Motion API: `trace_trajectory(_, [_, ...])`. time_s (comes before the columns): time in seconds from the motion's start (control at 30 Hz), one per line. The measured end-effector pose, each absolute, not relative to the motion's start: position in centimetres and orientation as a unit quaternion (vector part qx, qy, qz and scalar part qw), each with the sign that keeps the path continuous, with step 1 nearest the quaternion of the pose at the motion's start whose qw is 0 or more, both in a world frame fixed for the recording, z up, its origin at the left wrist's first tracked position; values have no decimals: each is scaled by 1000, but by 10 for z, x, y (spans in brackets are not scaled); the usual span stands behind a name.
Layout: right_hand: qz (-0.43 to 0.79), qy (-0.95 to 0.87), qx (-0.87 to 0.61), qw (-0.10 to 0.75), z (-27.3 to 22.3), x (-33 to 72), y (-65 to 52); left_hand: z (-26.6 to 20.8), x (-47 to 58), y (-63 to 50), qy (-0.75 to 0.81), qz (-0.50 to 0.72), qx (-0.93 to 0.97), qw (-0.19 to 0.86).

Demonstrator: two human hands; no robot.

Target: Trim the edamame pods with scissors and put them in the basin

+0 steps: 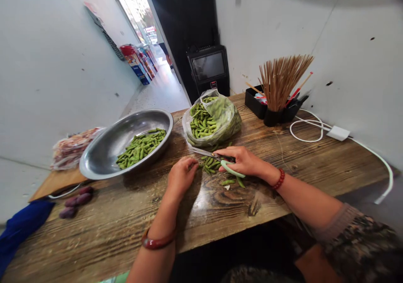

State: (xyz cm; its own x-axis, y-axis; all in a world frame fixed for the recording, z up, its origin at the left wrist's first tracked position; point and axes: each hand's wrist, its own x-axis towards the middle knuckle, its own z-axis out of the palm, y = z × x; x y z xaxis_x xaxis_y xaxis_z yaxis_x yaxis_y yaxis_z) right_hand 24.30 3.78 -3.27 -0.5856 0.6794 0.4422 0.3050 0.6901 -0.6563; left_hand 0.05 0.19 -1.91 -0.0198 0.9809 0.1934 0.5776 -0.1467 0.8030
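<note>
My right hand [241, 160] grips a pair of scissors [231, 168] with pale green handles, the blades pointing left toward the plastic bag. My left hand [183, 174] is closed at the left edge of a small pile of edamame pods [210, 164]; its fingertips are pinched, and a bit of green shows at them, likely a pod. A few loose pods [240, 182] lie below the scissors. Just behind the hands stands a clear plastic bag [233, 121] full of pods. To the left, a tilted steel basin [103, 150] holds more edamame pods [141, 148].
Far left are a bag of pinkish food [74, 148], a cutting board [56, 185], purple round items [75, 201] and blue cloth [27, 224]. At right, a black organizer [256, 104] with wooden sticks [278, 83] stands beside a white cable [371, 146]. The wooden table [126, 237] meets the wall.
</note>
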Motion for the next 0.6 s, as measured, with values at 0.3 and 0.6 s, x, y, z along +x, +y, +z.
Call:
trace_trajectory(0.3, [264, -849, -297, 350, -34, 243, 39, -20, -1, 2, 603, 325, 693, 225])
trace_trajectory(0.6, [289, -830, -299, 371, -36, 242, 40, -10, 1, -2, 507, 503, 440, 544])
